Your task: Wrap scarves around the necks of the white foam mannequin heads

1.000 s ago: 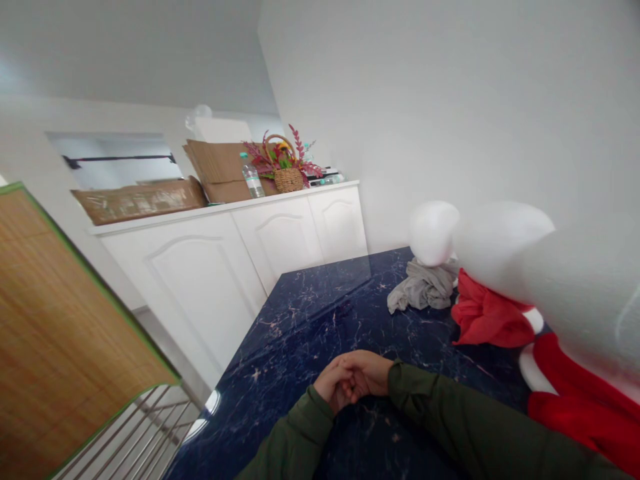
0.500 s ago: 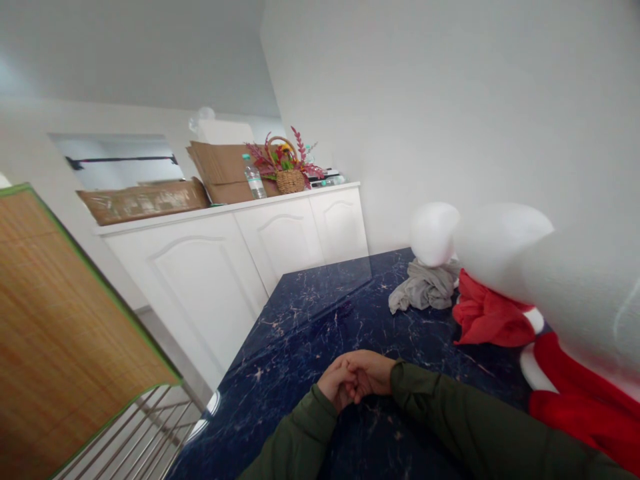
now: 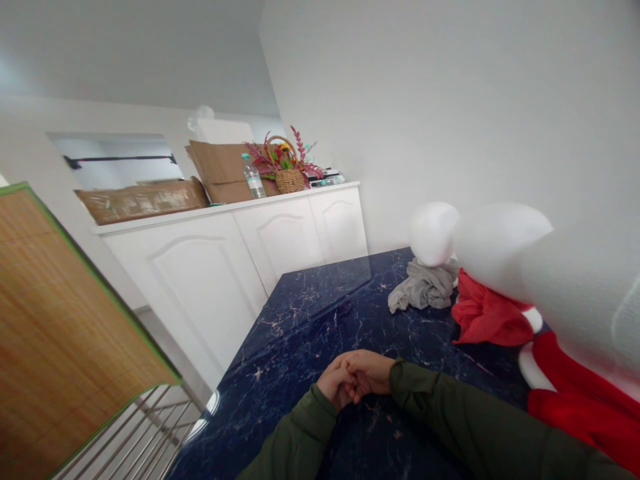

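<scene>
My left hand (image 3: pixel 334 387) and my right hand (image 3: pixel 371 371) rest clasped together on the dark blue marbled table (image 3: pixel 320 313), near its front. Both have their fingers curled and folded against each other, and no object shows between them. Part of the fingers is hidden where the hands overlap. Dark green sleeves cover both wrists. To the right of my hands lie a crumpled grey cloth (image 3: pixel 423 287) and a red cloth (image 3: pixel 487 313), each beside a white rounded form.
White rounded forms (image 3: pixel 434 233) line the wall at right, with more red fabric (image 3: pixel 580 413) at the near corner. A bamboo mat (image 3: pixel 65 320) hangs over a metal rack (image 3: pixel 145 433) at left. Behind, a white cabinet (image 3: pixel 210 287) bears cardboard boxes, a bottle (image 3: pixel 254 179) and a flower basket (image 3: pixel 290 181).
</scene>
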### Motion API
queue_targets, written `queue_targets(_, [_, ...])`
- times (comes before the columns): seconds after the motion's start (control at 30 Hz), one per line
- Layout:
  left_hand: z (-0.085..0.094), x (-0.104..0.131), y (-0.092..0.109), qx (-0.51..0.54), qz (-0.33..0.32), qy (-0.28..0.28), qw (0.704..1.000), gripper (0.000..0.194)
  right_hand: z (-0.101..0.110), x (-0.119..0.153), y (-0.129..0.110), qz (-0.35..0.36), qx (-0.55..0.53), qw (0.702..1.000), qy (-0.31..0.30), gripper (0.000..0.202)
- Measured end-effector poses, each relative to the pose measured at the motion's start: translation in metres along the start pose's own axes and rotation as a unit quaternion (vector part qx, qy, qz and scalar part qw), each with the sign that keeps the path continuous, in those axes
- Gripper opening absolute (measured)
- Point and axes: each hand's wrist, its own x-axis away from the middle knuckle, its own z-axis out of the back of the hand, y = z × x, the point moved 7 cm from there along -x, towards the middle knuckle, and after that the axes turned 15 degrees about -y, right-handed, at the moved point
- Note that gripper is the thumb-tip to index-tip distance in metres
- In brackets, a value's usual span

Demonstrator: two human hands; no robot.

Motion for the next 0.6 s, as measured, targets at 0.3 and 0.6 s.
queue_targets(0.3, [0.0055, -0.0013, -0.0024, -0.004, -0.011, 0.027, 1.0, 0.055, 0.0038, -0.0023, 0.0031, 0.01, 0.004, 1.0, -0.008, 0.02])
queue_targets(0.6, [0.0033, -0.0005, -0.0023, 0.006, -0.01, 0.025, 1.0, 0.052, 0.0075, -0.0035, 0.0073, 0.006, 0.01, 1.0, -0.013, 0.023])
